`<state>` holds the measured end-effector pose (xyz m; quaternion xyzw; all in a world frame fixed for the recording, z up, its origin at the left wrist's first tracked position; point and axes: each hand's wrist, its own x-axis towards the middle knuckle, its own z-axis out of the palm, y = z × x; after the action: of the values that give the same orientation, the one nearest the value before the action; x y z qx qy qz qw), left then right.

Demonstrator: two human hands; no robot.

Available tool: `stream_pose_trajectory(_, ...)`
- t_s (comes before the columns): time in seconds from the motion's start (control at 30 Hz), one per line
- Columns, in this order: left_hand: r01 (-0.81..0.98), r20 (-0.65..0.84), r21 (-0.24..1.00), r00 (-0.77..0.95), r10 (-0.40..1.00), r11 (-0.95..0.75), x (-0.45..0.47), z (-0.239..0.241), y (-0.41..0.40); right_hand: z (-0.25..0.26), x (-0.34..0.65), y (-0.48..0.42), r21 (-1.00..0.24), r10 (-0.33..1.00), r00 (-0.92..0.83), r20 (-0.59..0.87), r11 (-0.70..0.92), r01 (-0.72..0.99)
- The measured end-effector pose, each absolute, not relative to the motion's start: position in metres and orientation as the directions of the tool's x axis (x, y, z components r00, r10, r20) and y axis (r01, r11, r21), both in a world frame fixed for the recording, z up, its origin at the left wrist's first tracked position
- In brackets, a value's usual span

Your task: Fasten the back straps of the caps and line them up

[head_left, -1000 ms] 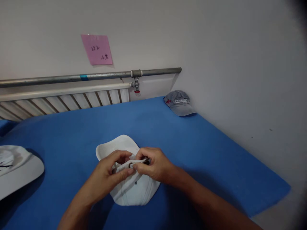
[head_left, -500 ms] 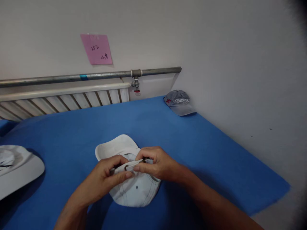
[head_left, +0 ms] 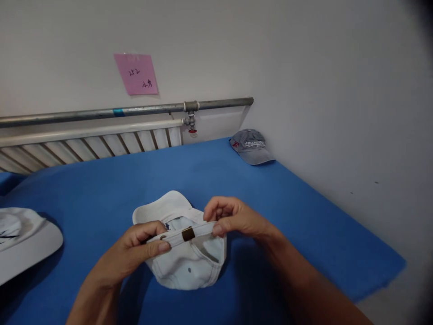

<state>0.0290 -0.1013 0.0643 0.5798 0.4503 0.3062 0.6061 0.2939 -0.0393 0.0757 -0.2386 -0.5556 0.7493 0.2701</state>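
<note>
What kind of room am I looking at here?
Probably a plain indoor workroom, its exact use unclear: a ribbed white radiator and a long grey metal pipe run along a pale wall, behind a broad, flat blue surface bearing a grey fabric cap.

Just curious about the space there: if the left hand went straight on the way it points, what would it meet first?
Along the strap, probably the buckle first, with the right hand beyond; exact depth is unclear.
</note>
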Motion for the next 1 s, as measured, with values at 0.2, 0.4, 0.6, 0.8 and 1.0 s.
stream_pose_trajectory(0.2, 0.152, -0.209, 0.976, 0.473, 0.856, 0.155, 0.029, 0.069, -0.102, 0.074, 0.287, -0.043, -0.952, 0.657, -0.753, -0.036, -0.252, -0.174)
stream_pose_trajectory(0.4, 0.33, -0.235, 0.943, 0.548, 0.803, 0.051, 0.04, 0.086, -0.106, 0.077, 0.275, -0.053, -0.969, 0.644, -0.762, -0.061, -0.222, -0.11)
stream_pose_trajectory(0.6, 0.238, -0.225, 0.966, 0.568, 0.791, 0.104, 0.041, 0.085, -0.108, 0.074, 0.273, -0.054, -0.964, 0.642, -0.765, -0.046, -0.229, -0.134)
stream_pose_trajectory(0.8, 0.209, -0.139, 0.978, 0.604, 0.785, 0.012, 0.03, 0.08, -0.105, 0.069, 0.267, -0.053, -0.971, 0.688, -0.725, -0.024, -0.19, -0.148)
stream_pose_trajectory(1.0, 0.084, -0.072, 0.996, 0.576, 0.814, 0.028, 0.019, 0.072, -0.105, 0.073, 0.271, -0.052, -0.955, 0.694, -0.72, 0.009, -0.206, -0.211)
